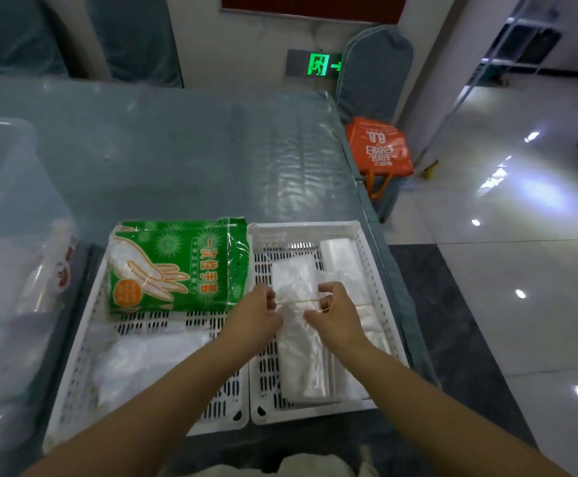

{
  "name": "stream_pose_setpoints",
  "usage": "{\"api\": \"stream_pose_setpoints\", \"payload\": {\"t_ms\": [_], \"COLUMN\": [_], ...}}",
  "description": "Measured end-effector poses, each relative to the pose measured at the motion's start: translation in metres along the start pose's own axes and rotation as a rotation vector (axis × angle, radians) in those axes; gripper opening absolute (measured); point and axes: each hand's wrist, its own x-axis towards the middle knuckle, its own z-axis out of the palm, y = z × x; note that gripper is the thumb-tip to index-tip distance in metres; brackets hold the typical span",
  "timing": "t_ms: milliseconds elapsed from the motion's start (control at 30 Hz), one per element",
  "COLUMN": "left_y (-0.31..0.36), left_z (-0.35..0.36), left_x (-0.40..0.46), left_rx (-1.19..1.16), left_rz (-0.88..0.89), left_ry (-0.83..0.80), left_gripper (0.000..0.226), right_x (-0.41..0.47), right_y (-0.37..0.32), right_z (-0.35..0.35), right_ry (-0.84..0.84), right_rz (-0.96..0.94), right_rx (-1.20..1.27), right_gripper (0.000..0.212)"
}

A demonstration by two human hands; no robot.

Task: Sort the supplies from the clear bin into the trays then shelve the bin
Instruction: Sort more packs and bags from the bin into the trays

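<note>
Two white slotted trays stand side by side on the table. The left tray (84, 346) holds a green pack of disposable gloves (174, 266) at its far end and a pile of clear bags (143, 359) nearer me. The right tray (380, 280) holds bundles of clear plastic bags (301, 366). My left hand (256, 316) and my right hand (335, 313) are over the right tray, stretching a yellow rubber band (298, 301) between them across one bundle. The clear bin (2, 256) stands at the left with some bagged supplies inside.
The table (184, 149) wears a teal cloth under clear plastic; its right edge runs just beyond the right tray. An orange bag (378, 148) rests on a covered chair (373, 70) past the far right corner. Shiny tiled floor lies to the right.
</note>
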Motion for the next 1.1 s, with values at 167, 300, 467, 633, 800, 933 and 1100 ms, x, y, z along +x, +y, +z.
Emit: {"api": "stream_pose_setpoints", "payload": {"t_ms": [167,300,467,633,800,933,1100], "left_y": [-0.012,-0.014,-0.017,-0.02,-0.025,-0.028,-0.029], "left_z": [0.013,0.018,0.026,0.036,0.038,0.04,0.036], "left_x": [-0.007,-0.011,-0.015,-0.011,-0.008,-0.009,-0.016], "left_rx": [0.295,0.575,0.794,0.856,0.859,0.828,0.822], "left_rz": [0.156,0.313,0.412,0.46,0.483,0.514,0.563], "left_ry": [-0.022,-0.153,-0.196,-0.139,-0.134,-0.108,-0.105], "left_gripper": [0.037,0.035,0.031,0.028,0.028,0.042,0.072], "right_x": [-0.008,-0.013,-0.013,-0.01,-0.01,-0.007,-0.007], "right_y": [0.013,0.014,0.017,0.031,0.031,0.024,0.021], "right_z": [0.025,0.028,0.001,-0.031,-0.024,-0.017,-0.005], "right_ry": [0.026,0.051,0.21,0.271,0.121,0.064,0.039], "right_rz": [-0.062,-0.142,-0.272,-0.069,0.043,0.056,0.027], "right_rx": [-0.137,-0.316,-0.618,-0.573,-0.55,-0.476,-0.329], "right_gripper": [0.04,0.036,0.03,0.026,0.019,0.022,0.027]}}
